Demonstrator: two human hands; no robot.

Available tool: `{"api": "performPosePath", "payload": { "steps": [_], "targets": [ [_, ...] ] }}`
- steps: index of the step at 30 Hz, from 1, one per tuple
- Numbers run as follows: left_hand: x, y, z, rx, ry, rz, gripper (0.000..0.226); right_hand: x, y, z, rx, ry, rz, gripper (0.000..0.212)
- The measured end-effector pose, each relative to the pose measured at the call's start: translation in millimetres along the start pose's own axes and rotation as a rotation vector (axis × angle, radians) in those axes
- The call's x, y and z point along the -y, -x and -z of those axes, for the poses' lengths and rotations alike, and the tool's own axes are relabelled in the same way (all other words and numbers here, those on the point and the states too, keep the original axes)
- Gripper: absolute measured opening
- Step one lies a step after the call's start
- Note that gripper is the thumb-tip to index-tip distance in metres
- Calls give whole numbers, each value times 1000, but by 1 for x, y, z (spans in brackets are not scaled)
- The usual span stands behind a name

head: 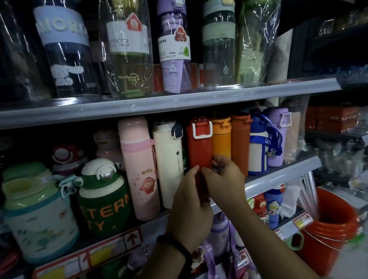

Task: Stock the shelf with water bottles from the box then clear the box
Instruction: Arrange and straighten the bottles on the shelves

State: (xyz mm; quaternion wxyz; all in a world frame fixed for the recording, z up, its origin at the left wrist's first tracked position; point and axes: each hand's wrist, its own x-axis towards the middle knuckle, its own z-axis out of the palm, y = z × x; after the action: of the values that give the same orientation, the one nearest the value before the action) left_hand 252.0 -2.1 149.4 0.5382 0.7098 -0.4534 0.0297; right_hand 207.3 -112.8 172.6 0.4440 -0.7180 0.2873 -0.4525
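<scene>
Shelf [283, 176]: hands [188, 198] [225, 176] seemingly around red bottle [200, 148]

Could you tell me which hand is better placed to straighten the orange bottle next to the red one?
The right hand, probably: it holds the red bottle on the side next to the orange bottle, while the left hand sits toward the cream bottle.

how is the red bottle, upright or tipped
Upright: the red bottle has its lid on top; left hand and right hand grip its lower part.
</scene>
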Motion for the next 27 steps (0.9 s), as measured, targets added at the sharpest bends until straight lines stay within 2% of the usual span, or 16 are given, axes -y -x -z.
{"api": "performPosePath", "payload": {
  "steps": [1,3,7,9,18,27],
  "targets": [
    [2,1,-2,-8,-12,-9,69,-1,-1,-1,7,18,3,7],
    [5,3,-4,-30,-39,-20,68,-2,-3,-3,6,57,21,10],
    [15,8,-9,-10,-46,-9,71,-8,-4,-5,32,131,31,41],
    [20,11,-11,4,-32,-3,75,-9,-2,-4,48,123,25,46],
    [28,19,-6,9,-46,8,76,-17,-1,-12,23,287,88,47],
    [28,19,-1,89,0,56,77,-22,2,-13,22,222,37,41]
  ]
}}
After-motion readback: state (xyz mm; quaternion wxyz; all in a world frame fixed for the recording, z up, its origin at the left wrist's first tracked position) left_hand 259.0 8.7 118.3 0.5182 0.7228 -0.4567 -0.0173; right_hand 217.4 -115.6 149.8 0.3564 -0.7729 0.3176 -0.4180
